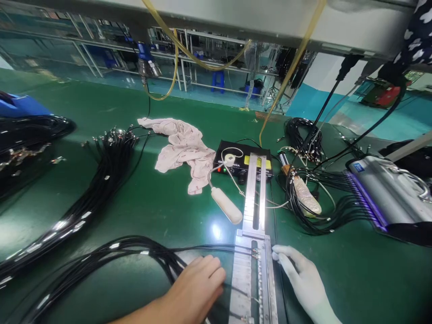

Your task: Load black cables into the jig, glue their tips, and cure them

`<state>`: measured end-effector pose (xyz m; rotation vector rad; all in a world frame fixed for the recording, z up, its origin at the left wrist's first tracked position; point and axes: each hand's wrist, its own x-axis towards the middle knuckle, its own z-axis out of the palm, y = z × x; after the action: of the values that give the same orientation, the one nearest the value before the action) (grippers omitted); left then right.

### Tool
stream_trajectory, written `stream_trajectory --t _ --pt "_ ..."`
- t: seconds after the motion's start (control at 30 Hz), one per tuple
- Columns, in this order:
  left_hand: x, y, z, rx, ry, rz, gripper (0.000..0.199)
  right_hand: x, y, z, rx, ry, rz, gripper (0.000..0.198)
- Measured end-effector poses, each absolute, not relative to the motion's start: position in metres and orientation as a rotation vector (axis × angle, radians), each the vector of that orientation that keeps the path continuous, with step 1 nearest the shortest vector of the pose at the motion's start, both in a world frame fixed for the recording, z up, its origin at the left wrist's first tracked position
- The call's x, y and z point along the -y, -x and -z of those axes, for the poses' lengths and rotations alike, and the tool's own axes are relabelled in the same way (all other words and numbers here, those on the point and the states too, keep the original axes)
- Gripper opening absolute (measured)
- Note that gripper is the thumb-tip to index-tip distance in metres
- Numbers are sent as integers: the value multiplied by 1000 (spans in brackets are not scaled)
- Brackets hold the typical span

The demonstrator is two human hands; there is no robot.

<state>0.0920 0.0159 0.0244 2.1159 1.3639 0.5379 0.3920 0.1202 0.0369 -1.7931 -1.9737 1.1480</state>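
My left hand (197,285), bare, is curled with its fingers bent down beside the left edge of a long slotted metal fixture (241,279). A thin black cable (236,289) runs from under its fingers into the fixture. My right hand (303,281), in a white glove, has thumb and index finger pressed together at the fixture's right edge; what is between them is too small to make out. Cable ends with small metal connectors (255,253) lie in the fixture's slot. A bundle of black cables (135,245) loops in from the left.
Beyond the fixture stand a black control box (243,159) and a white lamp (227,206) on a flexible neck. A pink cloth (182,148) lies left of them. More cable bundles (101,180) are at left; a silver device with purple light (388,193) stands at right.
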Motion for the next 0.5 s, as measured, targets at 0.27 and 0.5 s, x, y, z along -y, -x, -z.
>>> stream_trajectory --t 0.27,0.5 --pt "-29 -86 -48 -1289 -2097 -656 17 -120 -391 -37 1972 1782 -1150 48" --pt "-35 -94 -52 -1372 -2066 -355 18 -121 -394 -34 1993 1735 -1133 47"
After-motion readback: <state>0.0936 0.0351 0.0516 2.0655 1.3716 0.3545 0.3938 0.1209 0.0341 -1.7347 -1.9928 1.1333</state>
